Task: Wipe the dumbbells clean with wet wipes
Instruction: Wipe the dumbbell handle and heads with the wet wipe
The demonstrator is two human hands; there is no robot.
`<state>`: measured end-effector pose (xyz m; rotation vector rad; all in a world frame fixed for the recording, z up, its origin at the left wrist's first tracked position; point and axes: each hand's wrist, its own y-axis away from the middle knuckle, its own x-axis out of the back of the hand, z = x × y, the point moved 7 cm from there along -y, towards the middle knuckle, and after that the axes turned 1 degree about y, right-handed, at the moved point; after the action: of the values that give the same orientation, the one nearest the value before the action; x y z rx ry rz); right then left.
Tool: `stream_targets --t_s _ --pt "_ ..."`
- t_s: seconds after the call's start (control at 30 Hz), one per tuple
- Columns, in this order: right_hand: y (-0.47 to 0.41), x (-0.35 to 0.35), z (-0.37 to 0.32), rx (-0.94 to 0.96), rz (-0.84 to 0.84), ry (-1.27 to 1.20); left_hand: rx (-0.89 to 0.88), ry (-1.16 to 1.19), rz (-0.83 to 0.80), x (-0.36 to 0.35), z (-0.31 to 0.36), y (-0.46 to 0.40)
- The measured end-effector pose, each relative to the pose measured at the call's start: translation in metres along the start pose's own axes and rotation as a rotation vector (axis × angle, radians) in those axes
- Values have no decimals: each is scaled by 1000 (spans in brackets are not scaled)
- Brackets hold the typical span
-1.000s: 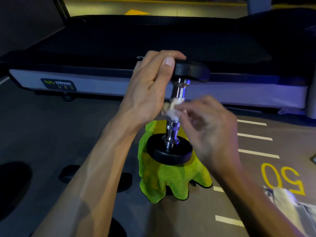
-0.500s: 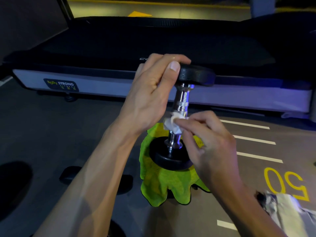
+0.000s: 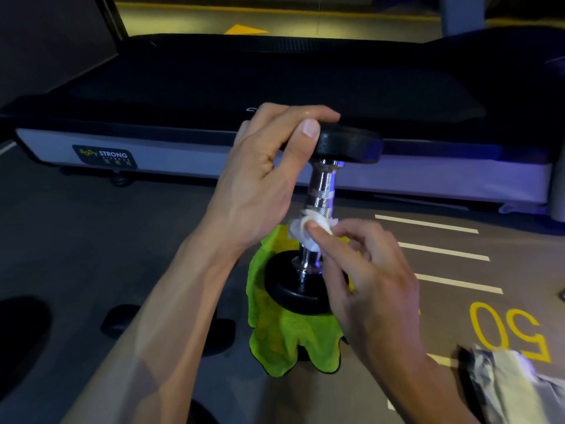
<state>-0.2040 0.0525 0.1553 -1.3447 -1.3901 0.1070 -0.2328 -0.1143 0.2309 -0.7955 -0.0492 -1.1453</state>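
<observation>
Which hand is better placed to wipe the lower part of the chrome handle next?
Right. The right hand already pinches the wet wipe against the handle, while the left hand steadies the dumbbell's top plate.

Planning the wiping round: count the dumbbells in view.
2. One dumbbell stands upright on the green cloth, gripped by the left hand; a second dumbbell lies on the floor behind the left forearm. Others may be hidden.
</observation>
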Motion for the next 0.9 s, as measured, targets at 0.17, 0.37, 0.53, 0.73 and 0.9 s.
stream_targets --t_s 0.17,0.37,0.53,0.73,0.9 --pt "-4 3 0 28 21 51 -1 14 -2 -1 2 1" --pt "-49 13 6 -20 171 -25 5 9 -19 1 1 1" --pt "-15 6 0 -18 69 13 15 17 -14 1 -1 0" --pt "-48 25 2 -3 170 2 -3 27 -5 0 3 2" --pt "-51 27 -2 -25 247 7 -1 41 -17 1 4 4"
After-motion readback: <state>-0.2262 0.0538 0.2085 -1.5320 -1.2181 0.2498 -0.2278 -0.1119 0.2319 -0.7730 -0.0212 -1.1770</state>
